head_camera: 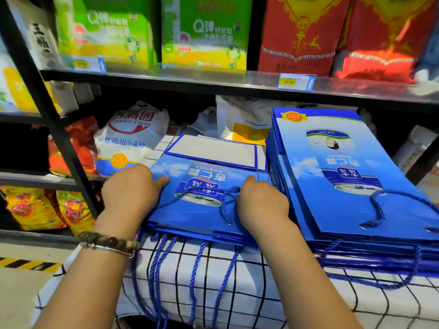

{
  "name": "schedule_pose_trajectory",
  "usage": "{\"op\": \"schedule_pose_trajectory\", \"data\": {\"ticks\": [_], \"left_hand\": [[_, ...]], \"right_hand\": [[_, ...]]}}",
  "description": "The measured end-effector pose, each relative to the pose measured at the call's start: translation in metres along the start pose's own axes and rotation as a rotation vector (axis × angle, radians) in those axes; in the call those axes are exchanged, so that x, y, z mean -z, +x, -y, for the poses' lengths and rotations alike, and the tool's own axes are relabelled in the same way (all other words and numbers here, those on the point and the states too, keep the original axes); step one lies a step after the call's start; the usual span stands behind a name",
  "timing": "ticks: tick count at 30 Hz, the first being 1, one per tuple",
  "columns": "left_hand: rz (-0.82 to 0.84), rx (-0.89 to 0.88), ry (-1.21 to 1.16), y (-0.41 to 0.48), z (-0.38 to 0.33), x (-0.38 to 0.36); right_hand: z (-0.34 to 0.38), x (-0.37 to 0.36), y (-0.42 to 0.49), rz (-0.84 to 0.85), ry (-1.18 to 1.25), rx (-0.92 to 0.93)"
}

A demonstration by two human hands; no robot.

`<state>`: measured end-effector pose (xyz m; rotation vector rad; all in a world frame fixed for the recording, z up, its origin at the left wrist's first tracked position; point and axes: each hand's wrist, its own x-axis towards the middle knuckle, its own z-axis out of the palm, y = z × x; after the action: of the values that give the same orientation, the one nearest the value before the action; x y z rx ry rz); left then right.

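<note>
While the rope handles (197, 264) dangled over the near edge of the checked cloth (237, 281), both hands bracketed the small stack of blue paper bags (199, 210) lying flat on it. The left hand (131, 189), a beaded bracelet (107, 242) at its wrist, curled its fingers round the stack's left edge with the thumb on top. The right hand (261, 205) clasped the right edge, its fingers bent down into the gap beside the taller stack (344, 186), tips hidden. The step looked like squaring the small pile up, or taking hold of it to shift it. The next move would call for an even squeeze from both sides and a level lift or slide, with the loose cords kept from snagging. Behind lay a flour sack (128, 138). Above, a shelf board (190, 81) carried a price tag (297, 82), green cartons (204, 32) and red boxes (301, 34).
</note>
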<state>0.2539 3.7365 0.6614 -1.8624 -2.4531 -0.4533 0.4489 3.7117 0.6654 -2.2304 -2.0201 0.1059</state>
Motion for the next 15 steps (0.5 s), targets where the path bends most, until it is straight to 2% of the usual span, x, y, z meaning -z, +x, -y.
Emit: {"op": "schedule_pose_trajectory", "data": {"ticks": [5,8,11,15], "left_hand": [[-0.059,0.074,-0.378,0.003,0.024,0.006],[-0.144,0.020,-0.476,0.000,0.028,0.034],[-0.248,-0.053,-0.531,-0.002,0.019,0.064],[-0.241,-0.197,-0.614,-0.003,-0.030,0.087]], "right_hand": [[0.000,0.009,0.002,-0.139,0.389,-0.031],[-0.004,0.035,-0.001,-0.270,0.539,0.042],[-0.019,0.079,0.000,-0.440,0.577,0.147],[-0.069,0.133,0.000,-0.557,0.471,0.230]]}}
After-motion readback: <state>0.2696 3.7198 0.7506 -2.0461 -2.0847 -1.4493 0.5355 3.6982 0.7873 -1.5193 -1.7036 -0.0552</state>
